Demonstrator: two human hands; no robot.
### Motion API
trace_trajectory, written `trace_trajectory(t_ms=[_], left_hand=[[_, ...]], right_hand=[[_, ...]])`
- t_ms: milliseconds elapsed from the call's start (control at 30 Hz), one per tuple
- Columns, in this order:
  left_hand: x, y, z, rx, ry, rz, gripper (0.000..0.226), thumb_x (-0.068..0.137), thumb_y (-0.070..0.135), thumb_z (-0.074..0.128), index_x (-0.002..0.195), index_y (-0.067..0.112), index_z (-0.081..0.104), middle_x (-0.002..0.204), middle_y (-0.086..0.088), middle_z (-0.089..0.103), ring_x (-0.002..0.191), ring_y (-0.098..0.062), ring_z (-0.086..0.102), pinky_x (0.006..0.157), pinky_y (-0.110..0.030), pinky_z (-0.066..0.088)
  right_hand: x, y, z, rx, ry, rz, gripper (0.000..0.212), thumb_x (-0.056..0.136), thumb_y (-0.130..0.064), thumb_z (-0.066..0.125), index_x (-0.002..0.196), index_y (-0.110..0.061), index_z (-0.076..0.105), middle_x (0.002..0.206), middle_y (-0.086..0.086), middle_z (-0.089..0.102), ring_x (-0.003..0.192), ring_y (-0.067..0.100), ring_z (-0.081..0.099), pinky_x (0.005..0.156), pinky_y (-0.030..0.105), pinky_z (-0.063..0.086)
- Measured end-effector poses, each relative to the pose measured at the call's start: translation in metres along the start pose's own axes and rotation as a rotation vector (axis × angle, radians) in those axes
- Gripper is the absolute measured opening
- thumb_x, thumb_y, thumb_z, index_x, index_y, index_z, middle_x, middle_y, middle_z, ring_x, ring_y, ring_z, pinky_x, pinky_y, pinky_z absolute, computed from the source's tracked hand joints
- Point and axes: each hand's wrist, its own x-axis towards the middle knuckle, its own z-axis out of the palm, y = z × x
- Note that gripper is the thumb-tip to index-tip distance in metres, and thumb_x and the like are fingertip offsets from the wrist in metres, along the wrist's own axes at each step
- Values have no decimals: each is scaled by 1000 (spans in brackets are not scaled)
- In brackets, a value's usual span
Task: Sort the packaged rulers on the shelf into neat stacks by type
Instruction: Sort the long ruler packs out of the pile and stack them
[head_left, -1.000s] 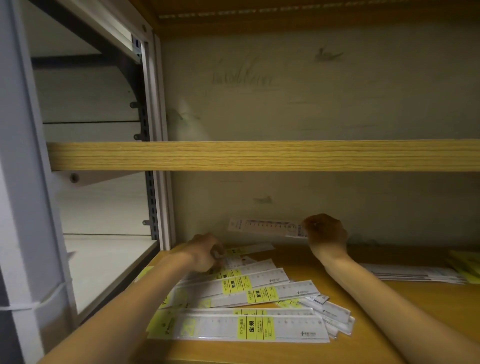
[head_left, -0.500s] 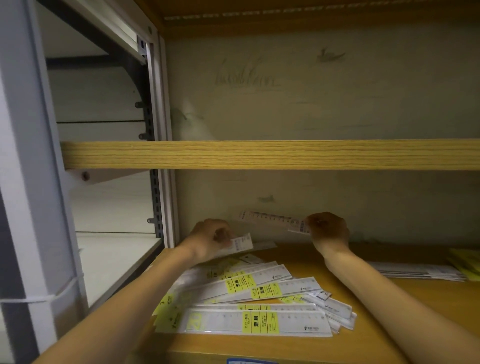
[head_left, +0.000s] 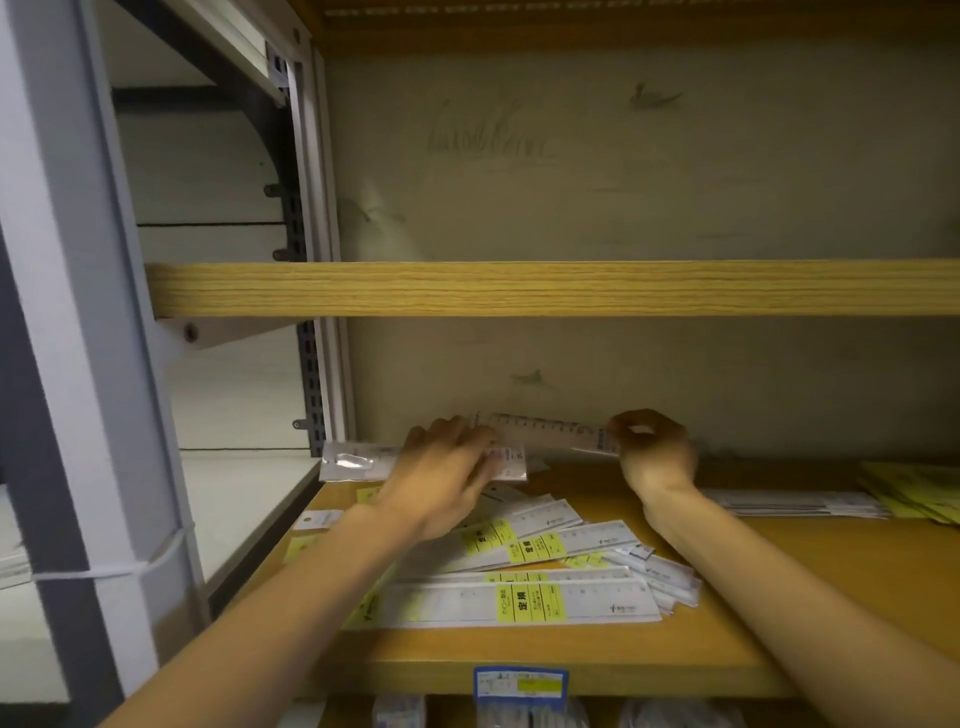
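Left hand (head_left: 447, 467): raised above the back left part of the wooden shelf (head_left: 571, 660), back of the hand toward the camera. Its fingers curl round a short clear-packaged ruler (head_left: 363, 460), which lies level and projects left past the shelf's edge, with its right end showing just beyond the fingers. A small printed label sits at that right end — the print is too small to read.

Right hand (head_left: 652, 449): raised near the back wall, fingers curled, thumb and fingertips pinching the right end of a second clear ruler (head_left: 550, 431). This ruler is held off the shelf, roughly level, reaching left until its far end meets the left hand's fingers. Graduation marks run along it; the numerals cannot be read.

Loose pile of packaged rulers (head_left: 519, 571): lies fanned on the shelf below and between the two forearms, the packs overlapping at different angles. The front pack carries a yellow label with bold black characters reading 定規, plus a small dark logo toward its right end. Further packs show matching yellow labels.

Flat stack of white packs (head_left: 795, 504): on the shelf to the right, beside yellow packs (head_left: 914, 491) at the frame edge.

Shelf-edge tag (head_left: 521, 683): blue-bordered with a yellow panel — text unreadable.
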Motion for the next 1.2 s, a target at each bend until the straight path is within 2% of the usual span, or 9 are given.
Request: trace_trajectory(t_ms=[100,233,367,433,567,667,900,1067,1200], left_hand=[[-5,8,1,22,-103,12,60,88,67,42,137,32,42,133,1,45,120,-22,41,100,-36,32],[-3,24,3,48,-106,55,63,85,70,43,136,33,43,134,2,46,120,-21,43,98,-34,31],[5,49,4,61,-61,65,78,75,78,20,131,32,51,128,2,52,117,-22,47,94,-35,34],[10,66,7,59,-22,62,75,77,75,21,127,31,56,124,2,56,113,-23,51,92,-37,36],[14,105,17,53,7,33,62,85,69,37,128,29,56,127,1,55,117,-23,51,94,-37,38],[12,128,26,42,-50,-4,63,85,66,44,137,30,45,139,2,46,129,-20,39,104,-35,31],[15,158,25,40,-34,-33,65,86,68,33,137,31,44,136,4,48,127,-16,40,104,-34,29],[23,168,33,61,113,-9,63,90,65,23,120,24,61,111,2,65,104,-21,60,90,-41,41],[31,182,45,36,213,-50,55,92,57,28,118,22,62,109,0,67,104,-24,61,99,-42,33]], right_hand=[[-6,5,-10,20,69,48,16,89,-17,67,103,-9,70,115,11,67,113,28,59,86,20,39],[-5,9,-30,31,62,80,20,91,-18,65,108,-10,68,120,11,64,116,30,55,84,20,36],[3,13,-52,54,49,60,2,90,-17,66,89,-18,66,108,9,65,114,33,56,98,28,41],[10,18,-64,45,21,53,8,90,-18,66,85,-23,63,101,7,63,111,36,57,96,42,50],[20,29,-93,64,-48,39,26,91,-19,65,114,-7,63,119,11,61,116,29,55,72,12,44],[26,43,-110,88,-70,12,21,89,-18,68,107,-7,69,113,10,67,113,25,58,84,19,38],[35,57,-139,109,-96,-3,18,87,-20,71,100,-9,70,89,-1,62,104,21,58,93,29,41],[49,66,-166,46,-1,-15,4,87,-20,71,89,-18,70,80,-2,64,104,27,59,96,40,47],[64,77,-198,69,83,-1,7,86,-16,72,89,-17,65,85,2,66,99,27,62,93,39,49]])
